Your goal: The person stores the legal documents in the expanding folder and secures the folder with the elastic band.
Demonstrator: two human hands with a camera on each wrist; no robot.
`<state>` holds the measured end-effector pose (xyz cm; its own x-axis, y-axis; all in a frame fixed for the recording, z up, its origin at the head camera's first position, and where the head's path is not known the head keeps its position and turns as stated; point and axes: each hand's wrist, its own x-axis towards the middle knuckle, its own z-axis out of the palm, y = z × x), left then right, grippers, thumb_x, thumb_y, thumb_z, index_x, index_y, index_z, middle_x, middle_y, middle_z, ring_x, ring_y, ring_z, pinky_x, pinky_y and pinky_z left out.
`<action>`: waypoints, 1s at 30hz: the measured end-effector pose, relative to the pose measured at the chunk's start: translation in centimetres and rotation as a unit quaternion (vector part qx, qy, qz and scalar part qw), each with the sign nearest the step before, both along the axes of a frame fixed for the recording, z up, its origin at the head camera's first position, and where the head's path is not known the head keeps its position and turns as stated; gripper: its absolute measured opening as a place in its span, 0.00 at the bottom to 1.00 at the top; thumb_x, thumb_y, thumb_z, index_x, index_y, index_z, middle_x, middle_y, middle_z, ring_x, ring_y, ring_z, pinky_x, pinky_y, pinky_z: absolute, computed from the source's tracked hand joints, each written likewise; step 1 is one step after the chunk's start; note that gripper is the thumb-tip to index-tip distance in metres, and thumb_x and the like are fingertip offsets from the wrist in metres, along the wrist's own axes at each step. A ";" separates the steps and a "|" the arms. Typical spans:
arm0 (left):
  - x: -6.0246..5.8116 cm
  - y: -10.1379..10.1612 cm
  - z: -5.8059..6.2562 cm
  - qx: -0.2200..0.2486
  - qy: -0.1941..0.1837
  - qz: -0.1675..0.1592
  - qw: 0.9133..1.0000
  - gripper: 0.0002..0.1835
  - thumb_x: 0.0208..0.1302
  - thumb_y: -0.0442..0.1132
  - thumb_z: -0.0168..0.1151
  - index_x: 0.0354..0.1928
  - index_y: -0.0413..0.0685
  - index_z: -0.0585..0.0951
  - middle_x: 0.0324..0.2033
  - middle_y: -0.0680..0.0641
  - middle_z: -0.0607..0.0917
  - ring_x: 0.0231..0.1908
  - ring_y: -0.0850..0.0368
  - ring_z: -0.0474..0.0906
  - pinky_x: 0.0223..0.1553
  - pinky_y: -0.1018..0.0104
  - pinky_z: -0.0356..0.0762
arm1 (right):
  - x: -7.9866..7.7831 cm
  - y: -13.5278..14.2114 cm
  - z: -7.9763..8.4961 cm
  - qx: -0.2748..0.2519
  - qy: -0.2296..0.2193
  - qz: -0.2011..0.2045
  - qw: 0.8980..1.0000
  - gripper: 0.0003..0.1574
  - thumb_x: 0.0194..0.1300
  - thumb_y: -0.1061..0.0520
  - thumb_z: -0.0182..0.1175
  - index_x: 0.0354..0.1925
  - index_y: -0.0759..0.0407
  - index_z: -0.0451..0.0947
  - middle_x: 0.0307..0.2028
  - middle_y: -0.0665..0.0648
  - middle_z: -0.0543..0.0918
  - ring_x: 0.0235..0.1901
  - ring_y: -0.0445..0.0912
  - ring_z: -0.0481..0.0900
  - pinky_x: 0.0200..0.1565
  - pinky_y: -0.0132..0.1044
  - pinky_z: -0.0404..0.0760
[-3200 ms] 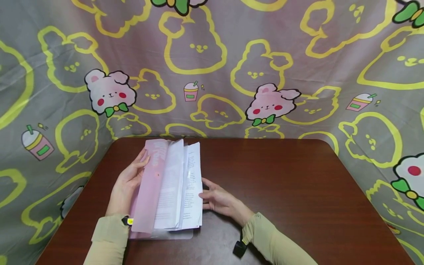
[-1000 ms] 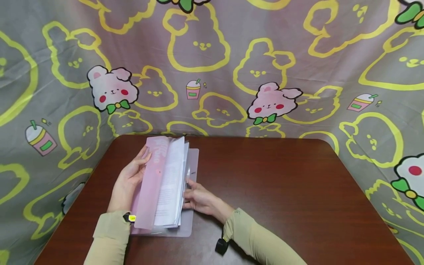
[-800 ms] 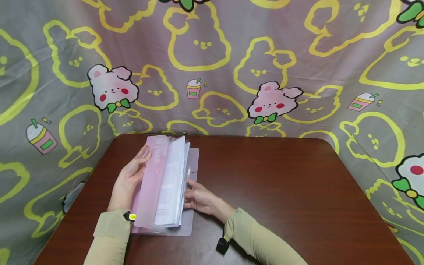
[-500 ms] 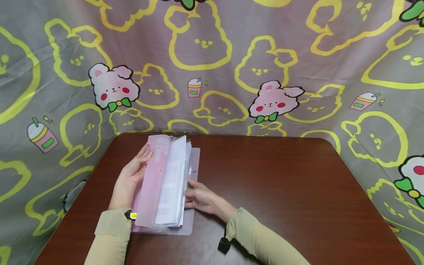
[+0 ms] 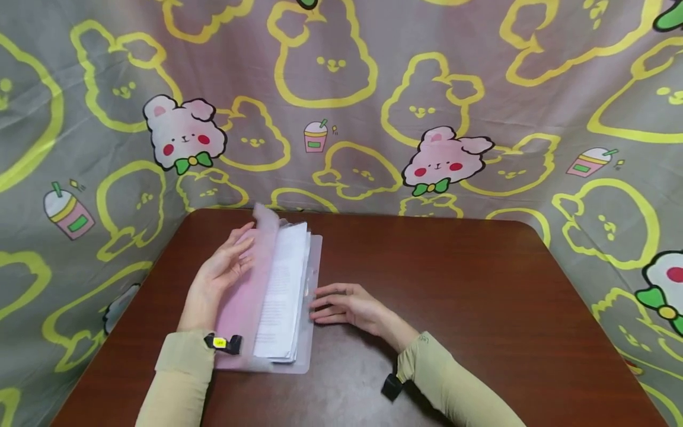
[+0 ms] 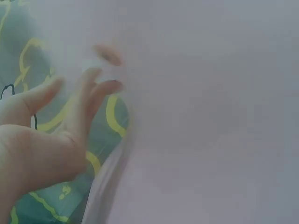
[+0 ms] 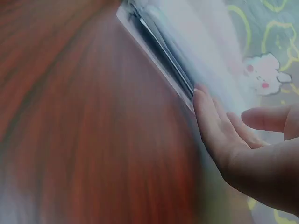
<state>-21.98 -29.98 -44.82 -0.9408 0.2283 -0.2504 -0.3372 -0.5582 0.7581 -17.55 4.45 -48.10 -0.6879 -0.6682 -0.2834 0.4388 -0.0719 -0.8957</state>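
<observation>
A pink translucent folder lies on the left half of the table, its front cover raised and bent leftward. White printed sheets in clear sleeves show inside, above the pale back cover. My left hand is at the cover's left side with fingers extended and spread; in the left wrist view the blurred cover fills the right part beside that hand. Whether a fingertip touches it I cannot tell. My right hand is at the folder's right edge, fingers straight, holding nothing; the right wrist view shows its fingertips beside the sleeve edges.
The brown wooden table extends to the right of the folder. A grey curtain printed with yellow outlines and rabbits hangs behind and along both sides. Small black devices, one of them the right wrist device, are strapped to both wrists.
A loose sheet stack at the right has gone back among the others. My right hand has let go of the sleeves and moved right. The left hand has loosened from the cover, which is swinging.
</observation>
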 end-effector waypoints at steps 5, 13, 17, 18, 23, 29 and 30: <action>0.2 -0.2 -0.1 -0.041 0.031 -0.017 0.999 0.35 0.89 0.39 0.50 0.89 0.64 0.52 0.62 0.55 0.90 0.58 0.51 0.92 0.60 0.59 0.91 | -0.4 1.8 0.0 0.003 0.030 -0.016 0.999 0.28 0.85 0.65 0.50 0.75 0.79 0.67 0.63 0.76 0.86 0.53 0.51 0.94 0.63 0.51 0.90; 0.3 -0.3 0.3 -0.142 0.045 -0.015 0.989 0.37 0.88 0.51 0.51 0.90 0.70 0.50 0.86 0.46 0.65 0.77 0.54 0.76 0.78 0.63 0.74 | -0.5 3.4 -0.2 0.004 0.037 -0.035 0.999 0.27 0.85 0.66 0.50 0.75 0.80 0.67 0.60 0.72 0.89 0.52 0.51 0.94 0.63 0.49 0.91; 0.2 -0.2 0.7 -0.180 0.059 -0.011 0.982 0.38 0.89 0.52 0.49 0.91 0.70 0.46 0.89 0.40 0.50 0.88 0.44 0.54 0.89 0.53 0.52 | -0.5 4.1 -0.1 0.009 0.044 -0.042 0.998 0.27 0.86 0.66 0.51 0.75 0.78 0.68 0.62 0.74 0.87 0.53 0.50 0.94 0.62 0.47 0.91; 0.2 -0.2 0.8 -0.188 0.062 -0.009 0.980 0.38 0.89 0.51 0.48 0.91 0.69 0.45 0.90 0.39 0.49 0.88 0.42 0.50 0.90 0.50 0.47 | -0.5 4.3 -0.1 0.011 0.049 -0.044 0.998 0.27 0.86 0.65 0.50 0.75 0.78 0.68 0.62 0.75 0.87 0.53 0.50 0.94 0.62 0.47 0.91; 0.7 -0.3 1.3 -0.269 0.082 -0.001 0.960 0.38 0.90 0.48 0.49 0.91 0.69 0.46 0.89 0.36 0.48 0.89 0.38 0.45 0.91 0.43 0.40 | -0.6 5.3 -0.1 0.034 0.105 -0.048 0.993 0.26 0.86 0.65 0.51 0.74 0.79 0.70 0.64 0.79 0.84 0.60 0.55 0.91 0.64 0.45 0.90; 2.1 -0.7 1.1 -0.466 0.190 0.010 0.864 0.38 0.87 0.44 0.56 0.90 0.57 0.52 0.88 0.34 0.55 0.87 0.33 0.49 0.88 0.34 0.48 | -0.9 6.5 0.3 0.092 0.205 -0.038 0.974 0.23 0.84 0.68 0.54 0.70 0.78 0.75 0.65 0.79 0.83 0.69 0.68 0.82 0.67 0.41 0.88; 2.4 -0.7 1.0 -0.510 0.212 0.013 0.833 0.39 0.86 0.44 0.59 0.90 0.56 0.55 0.87 0.34 0.56 0.87 0.32 0.49 0.87 0.31 0.50 | -0.9 6.7 0.5 0.107 0.224 -0.036 0.968 0.22 0.83 0.69 0.55 0.70 0.76 0.77 0.65 0.78 0.83 0.70 0.69 0.81 0.67 0.39 0.87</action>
<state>-19.60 -30.66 -43.79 -0.9954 0.0786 0.0551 0.0846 0.4467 0.8906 -18.46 11.12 -47.62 -0.8170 -0.5720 -0.0729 0.0037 0.1211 -0.9926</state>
